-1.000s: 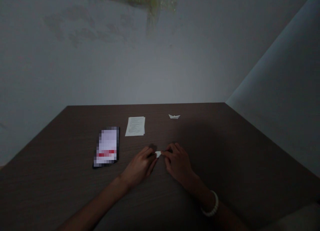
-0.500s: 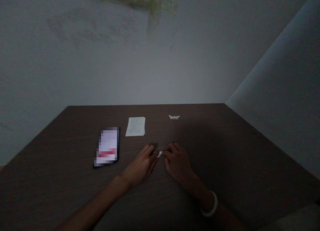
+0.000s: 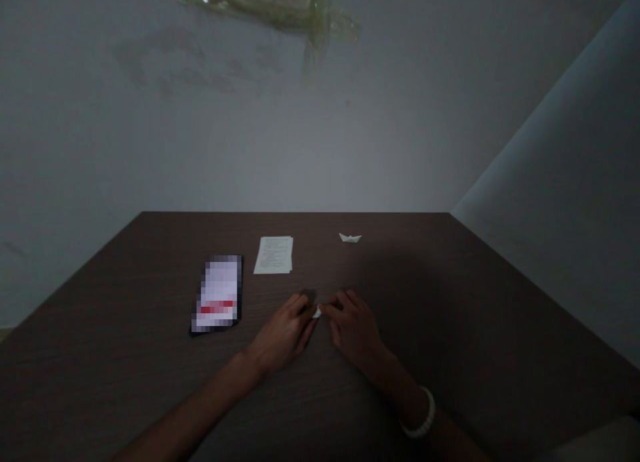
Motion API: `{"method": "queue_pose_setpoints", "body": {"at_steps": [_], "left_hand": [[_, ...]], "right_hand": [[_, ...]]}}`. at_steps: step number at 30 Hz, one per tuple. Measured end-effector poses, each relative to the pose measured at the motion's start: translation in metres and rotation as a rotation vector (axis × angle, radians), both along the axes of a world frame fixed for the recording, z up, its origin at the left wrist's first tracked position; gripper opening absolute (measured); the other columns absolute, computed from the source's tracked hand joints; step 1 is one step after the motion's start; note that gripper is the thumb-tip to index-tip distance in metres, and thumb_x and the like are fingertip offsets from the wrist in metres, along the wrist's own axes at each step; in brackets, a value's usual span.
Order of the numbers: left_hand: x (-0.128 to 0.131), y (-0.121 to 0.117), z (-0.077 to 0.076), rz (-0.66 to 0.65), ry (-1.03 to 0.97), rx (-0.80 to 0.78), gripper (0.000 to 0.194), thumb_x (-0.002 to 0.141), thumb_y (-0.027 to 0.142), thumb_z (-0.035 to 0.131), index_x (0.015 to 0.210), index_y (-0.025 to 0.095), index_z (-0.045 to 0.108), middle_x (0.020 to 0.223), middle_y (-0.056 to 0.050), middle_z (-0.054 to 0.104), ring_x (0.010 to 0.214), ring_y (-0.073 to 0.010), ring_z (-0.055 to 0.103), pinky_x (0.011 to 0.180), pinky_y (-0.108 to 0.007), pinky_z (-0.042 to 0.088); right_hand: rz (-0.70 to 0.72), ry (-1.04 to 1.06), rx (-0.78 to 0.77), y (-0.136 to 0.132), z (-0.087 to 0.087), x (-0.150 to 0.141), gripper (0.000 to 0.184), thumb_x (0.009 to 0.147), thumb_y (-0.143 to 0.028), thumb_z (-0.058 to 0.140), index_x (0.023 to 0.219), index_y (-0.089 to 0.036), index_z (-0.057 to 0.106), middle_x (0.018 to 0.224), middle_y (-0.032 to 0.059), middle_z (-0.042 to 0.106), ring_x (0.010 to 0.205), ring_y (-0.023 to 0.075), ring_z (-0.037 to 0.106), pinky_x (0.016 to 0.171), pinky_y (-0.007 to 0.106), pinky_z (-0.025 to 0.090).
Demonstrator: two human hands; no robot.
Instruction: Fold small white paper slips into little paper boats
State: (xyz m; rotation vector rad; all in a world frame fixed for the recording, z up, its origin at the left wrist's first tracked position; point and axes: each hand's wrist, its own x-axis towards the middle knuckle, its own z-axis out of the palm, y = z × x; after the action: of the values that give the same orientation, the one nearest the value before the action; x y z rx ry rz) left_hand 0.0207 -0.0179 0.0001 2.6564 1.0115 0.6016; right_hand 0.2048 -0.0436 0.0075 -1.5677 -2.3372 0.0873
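Note:
A small folded piece of white paper (image 3: 317,311) shows between my two hands, low over the table. My left hand (image 3: 286,332) is closed on its left side, thumb and fingers pinching it. From the right, my right hand (image 3: 356,329) grips the same paper with thumb and fingertips. Most of the paper is hidden by my fingers, so its shape cannot be made out. Beyond my hands, a little white paper boat (image 3: 351,239) stands towards the back of the table.
Sheets of printed paper (image 3: 274,255) lie left of the boat. A tablet or large phone (image 3: 218,294), its screen blurred, rests at the left. The dark wooden table (image 3: 125,282) meets a grey wall (image 3: 250,149) at the back and another wall at the right.
My right fingertips have come slightly closer to my left, and less of the white paper shows. The whole view has shifted a little; the boat, sheets and tablet stay put.

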Motion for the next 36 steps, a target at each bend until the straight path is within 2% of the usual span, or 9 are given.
{"method": "queue_pose_setpoints", "body": {"at_steps": [3,9,16,23,28,36], "left_hand": [[-0.0002,0.0004,-0.0018,0.006,-0.021,-0.009,0.021,0.095,0.019,0.046,0.103,0.013,0.064,0.097,-0.010,0.054,0.094,-0.0227,0.053,0.082,-0.037,0.052],[-0.0007,-0.0009,-0.0023,0.024,-0.017,-0.016,0.021,0.095,0.020,0.045,0.099,0.013,0.065,0.097,-0.010,0.054,0.094,-0.0235,0.052,0.083,-0.039,0.052],[-0.0023,-0.0023,-0.0035,0.060,-0.009,0.021,0.021,0.095,0.021,0.045,0.095,0.011,0.064,0.099,-0.012,0.053,0.097,-0.0249,0.051,0.086,-0.041,0.050],[-0.0049,-0.0005,0.0025,0.016,0.056,0.053,0.021,0.095,0.021,0.044,0.103,0.014,0.062,0.103,-0.012,0.051,0.097,-0.0247,0.051,0.087,-0.043,0.049],[-0.0072,-0.0020,0.0014,0.070,0.071,0.097,0.024,0.092,0.025,0.047,0.106,0.013,0.063,0.105,-0.013,0.052,0.096,-0.0259,0.050,0.084,-0.043,0.049],[-0.0073,-0.0032,0.0025,0.162,0.104,0.176,0.025,0.089,0.028,0.049,0.085,0.014,0.069,0.093,-0.012,0.056,0.089,-0.0263,0.050,0.079,-0.043,0.047]], "right_hand": [[0.015,-0.003,-0.008,0.0004,0.0001,-0.0003,0.034,0.084,-0.010,0.056,0.111,-0.028,0.065,0.098,0.0049,0.058,0.093,0.0209,0.049,0.081,0.033,0.042],[-0.075,0.008,0.013,-0.0026,0.0006,-0.0002,0.029,0.085,-0.012,0.055,0.107,-0.026,0.067,0.096,0.0060,0.059,0.094,0.0221,0.049,0.080,0.034,0.042],[-0.099,0.001,0.020,-0.0026,-0.0003,-0.0017,0.026,0.083,-0.013,0.057,0.103,-0.025,0.068,0.097,0.0062,0.060,0.095,0.0229,0.050,0.082,0.035,0.042],[-0.081,0.003,0.037,-0.0043,-0.0024,-0.0044,0.024,0.083,-0.014,0.056,0.103,-0.023,0.067,0.097,0.0066,0.060,0.095,0.0236,0.050,0.083,0.036,0.041],[-0.098,-0.018,0.038,-0.0052,-0.0023,-0.0054,0.023,0.083,-0.016,0.056,0.103,-0.023,0.066,0.097,0.0072,0.059,0.096,0.0243,0.050,0.082,0.038,0.041],[-0.104,-0.011,0.031,-0.0047,-0.0034,-0.0063,0.023,0.083,-0.018,0.057,0.104,-0.024,0.066,0.099,0.0076,0.059,0.096,0.0245,0.050,0.081,0.039,0.042]]}}
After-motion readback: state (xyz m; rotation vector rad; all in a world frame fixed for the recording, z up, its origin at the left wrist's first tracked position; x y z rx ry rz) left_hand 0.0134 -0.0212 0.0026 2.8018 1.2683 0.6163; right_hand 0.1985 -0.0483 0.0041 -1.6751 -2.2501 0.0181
